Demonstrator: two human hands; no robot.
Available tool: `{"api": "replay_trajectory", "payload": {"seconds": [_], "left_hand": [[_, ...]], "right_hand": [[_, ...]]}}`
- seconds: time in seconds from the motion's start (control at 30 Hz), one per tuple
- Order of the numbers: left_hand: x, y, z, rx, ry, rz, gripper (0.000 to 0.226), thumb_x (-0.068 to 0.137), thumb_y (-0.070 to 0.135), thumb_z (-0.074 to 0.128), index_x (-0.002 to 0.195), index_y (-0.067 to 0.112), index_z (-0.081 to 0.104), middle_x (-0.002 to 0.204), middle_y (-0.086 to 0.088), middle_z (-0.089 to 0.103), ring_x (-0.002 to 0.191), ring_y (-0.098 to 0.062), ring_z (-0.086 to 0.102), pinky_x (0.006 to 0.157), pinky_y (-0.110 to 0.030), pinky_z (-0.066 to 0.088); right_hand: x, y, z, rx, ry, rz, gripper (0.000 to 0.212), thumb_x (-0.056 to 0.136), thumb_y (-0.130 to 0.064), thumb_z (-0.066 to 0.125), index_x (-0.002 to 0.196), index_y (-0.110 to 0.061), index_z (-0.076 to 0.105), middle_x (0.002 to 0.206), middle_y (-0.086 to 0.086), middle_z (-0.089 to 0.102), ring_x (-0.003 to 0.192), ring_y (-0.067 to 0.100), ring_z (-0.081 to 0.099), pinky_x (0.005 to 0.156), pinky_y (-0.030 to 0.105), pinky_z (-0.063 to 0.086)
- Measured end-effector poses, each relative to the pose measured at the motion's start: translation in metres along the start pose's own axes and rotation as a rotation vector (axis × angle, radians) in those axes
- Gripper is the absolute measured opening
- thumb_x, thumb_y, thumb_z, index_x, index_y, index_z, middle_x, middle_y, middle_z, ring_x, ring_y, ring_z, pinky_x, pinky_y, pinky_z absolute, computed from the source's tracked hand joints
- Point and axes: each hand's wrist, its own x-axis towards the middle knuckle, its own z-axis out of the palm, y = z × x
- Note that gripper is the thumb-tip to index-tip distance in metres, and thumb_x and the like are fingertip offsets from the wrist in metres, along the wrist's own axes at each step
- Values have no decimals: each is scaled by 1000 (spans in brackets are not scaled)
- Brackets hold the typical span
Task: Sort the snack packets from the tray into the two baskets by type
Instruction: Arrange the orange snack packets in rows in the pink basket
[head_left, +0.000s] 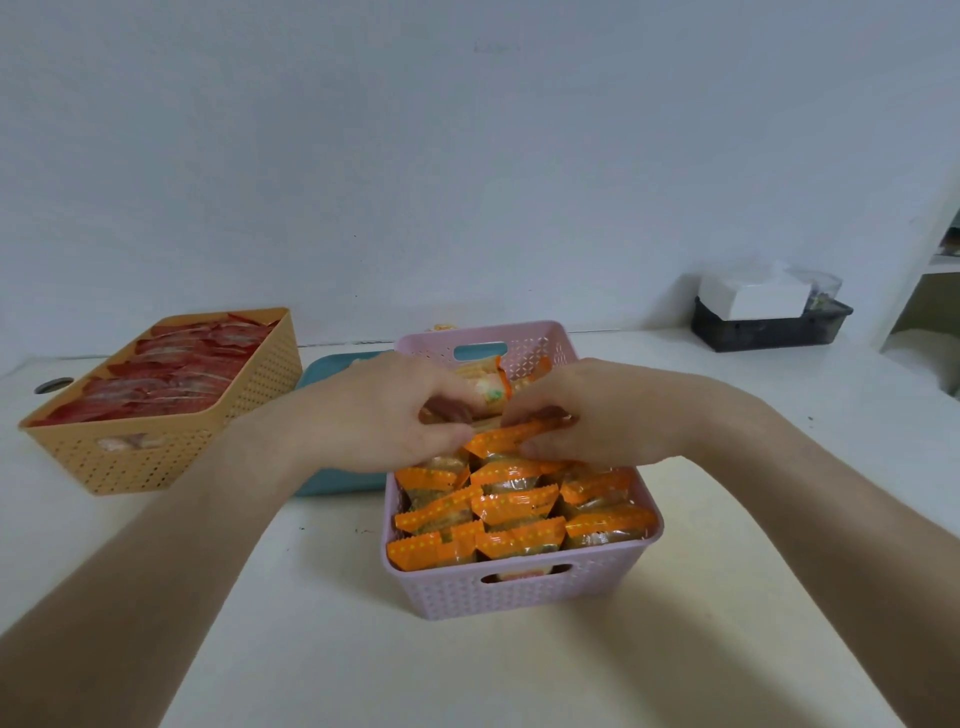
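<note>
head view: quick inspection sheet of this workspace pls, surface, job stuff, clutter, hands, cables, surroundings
surface: white table, a few dark specks left of the pink basket
job's things: pink basket packed with rows of orange packets; tan basket holds red packets; teal tray behind them, mostly hidden
clutter: black bin with a white box, back right; round hole in the table, far left
hands: left hand and right hand over the pink basket, both pinching the held packet
cables: nothing seen
surroundings: plain wall; white shelf at the right edge
</note>
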Motion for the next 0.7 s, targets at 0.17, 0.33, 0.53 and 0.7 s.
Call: {"api": "replay_trajectory", "payload": {"seconds": [0.17,0.33,0.53,0.7], "left_hand": [[8,1,13,12,-26,45,30,88,40,65,118,36,67,95,25,66,93,6,61,84,-23,51],[8,-5,14,-32,-7,52,25,85,36,70,108,44,70,75,43,57,85,15,57,74,-13,45],[2,0,5,-7,2,35,31,94,37,57,122,49,59,93,34,60,93,8,59,86,-21,48],[15,-11,-4,-5,187,-34,22,92,28,62,110,35,71,110,17,69,98,0,62,86,-20,47]], "right_hand": [[-8,1,-3,-84,57,90,27,97,-34,53,123,-36,59,119,-11,64,105,11,58,92,31,47],[-14,7,-2,-251,41,187,26,99,-25,49,118,-40,59,118,-11,62,104,13,49,100,41,31],[-22,-1,-12,-124,-44,184,32,103,-30,39,128,-45,51,128,-17,56,114,11,50,104,43,33],[6,5,-26,14,225,169,31,97,-14,45,113,-29,65,115,-7,63,103,13,57,90,30,49]]}}
